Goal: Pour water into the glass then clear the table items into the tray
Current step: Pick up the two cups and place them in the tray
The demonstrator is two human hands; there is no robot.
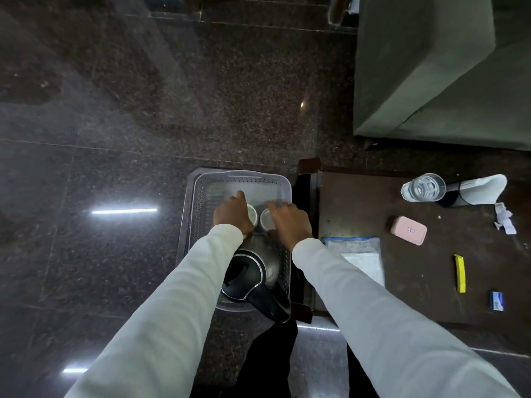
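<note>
A grey perforated tray (238, 179) lies on the floor left of the dark table (359, 202). Inside it stand two white cups: one (253, 212) under my left hand (233, 212), the other (265, 219) under my right hand (290, 221). Each hand rests on its cup's rim; the grip is partly hidden. A steel and black kettle (253, 271) lies in the near end of the tray between my sleeves. On the table's far side a clear glass (423, 187) holds water, beside a white pitcher (479, 189).
Also on the table lie a pink case (408, 229), a plastic bag with white paper (359, 254), a yellow strip (460, 272), a small blue box (497, 301) and crumpled paper (504, 219). A green sofa (436, 67) stands beyond. Polished stone floor surrounds the tray.
</note>
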